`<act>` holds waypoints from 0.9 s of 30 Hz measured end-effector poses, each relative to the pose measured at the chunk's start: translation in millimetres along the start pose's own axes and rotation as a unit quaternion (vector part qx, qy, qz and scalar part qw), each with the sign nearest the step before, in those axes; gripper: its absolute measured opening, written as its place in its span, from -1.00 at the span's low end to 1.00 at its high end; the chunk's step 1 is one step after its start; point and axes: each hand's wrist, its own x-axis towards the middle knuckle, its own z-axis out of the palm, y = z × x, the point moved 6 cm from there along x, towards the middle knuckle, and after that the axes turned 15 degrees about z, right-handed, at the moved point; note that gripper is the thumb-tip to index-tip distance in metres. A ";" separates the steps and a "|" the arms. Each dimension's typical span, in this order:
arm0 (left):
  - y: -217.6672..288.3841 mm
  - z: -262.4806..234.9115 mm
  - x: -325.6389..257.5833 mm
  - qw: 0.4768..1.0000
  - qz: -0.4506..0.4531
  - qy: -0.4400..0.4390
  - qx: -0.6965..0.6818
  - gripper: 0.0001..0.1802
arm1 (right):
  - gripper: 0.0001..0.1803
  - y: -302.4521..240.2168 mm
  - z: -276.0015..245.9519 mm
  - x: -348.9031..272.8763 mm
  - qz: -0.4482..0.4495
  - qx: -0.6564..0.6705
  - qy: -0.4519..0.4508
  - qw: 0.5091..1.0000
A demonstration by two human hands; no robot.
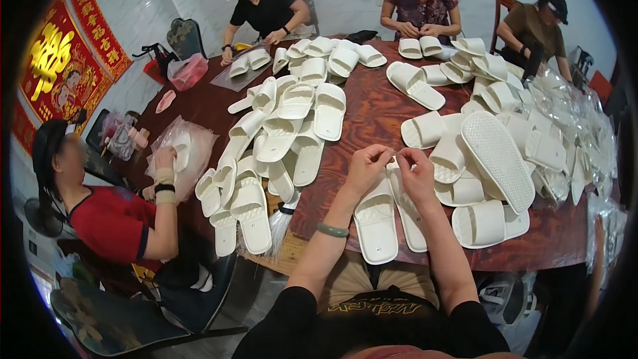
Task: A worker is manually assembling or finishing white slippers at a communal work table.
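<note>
Pinching with my left hand [367,167] and right hand [418,174], contents unclear, two white slippers [377,227] beneath, toes and long axes pointing inward from the table [359,119] edge.

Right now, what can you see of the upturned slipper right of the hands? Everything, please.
The upturned slipper is off-white and looks like moulded foam or rubber. Its long sole, rounded at both ends, faces up, showing a fine textured tread inside a plain border. Its strap is hidden underneath. It lies slanted across other white slippers, its lower end angled to the right. The right hand is left of it, not touching.
</note>
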 end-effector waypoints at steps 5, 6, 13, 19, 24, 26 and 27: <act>-1.1 -0.9 -1.5 1.000 0.017 0.009 -0.006 -0.85 | -0.92 9.7 4.5 3.0 -0.018 -0.023 -0.001 1.000; -1.9 -5.1 -2.8 0.999 0.022 0.034 -0.003 -0.85 | -0.92 10.4 8.5 2.0 -0.029 -0.027 -0.024 0.999; 5.8 -3.2 -2.9 0.998 0.065 0.017 0.022 -0.86 | -0.92 19.6 8.9 2.0 0.012 -0.016 -0.045 0.999; 3.4 -5.7 -2.7 0.998 0.049 0.033 0.027 -0.83 | -0.92 25.5 9.4 2.2 0.024 0.004 -0.040 0.999; -6.5 -2.3 -2.0 0.999 0.047 0.012 0.008 -0.84 | -0.91 19.6 11.2 -1.7 0.022 0.027 -0.052 0.998; -6.0 1.6 -2.2 0.999 0.044 0.007 -0.019 -0.83 | -0.92 20.7 7.9 -1.2 0.028 0.038 -0.039 0.998; -6.3 0.0 -1.9 0.999 0.032 0.019 -0.002 -0.83 | -0.92 23.5 8.4 0.5 0.033 0.027 -0.040 0.998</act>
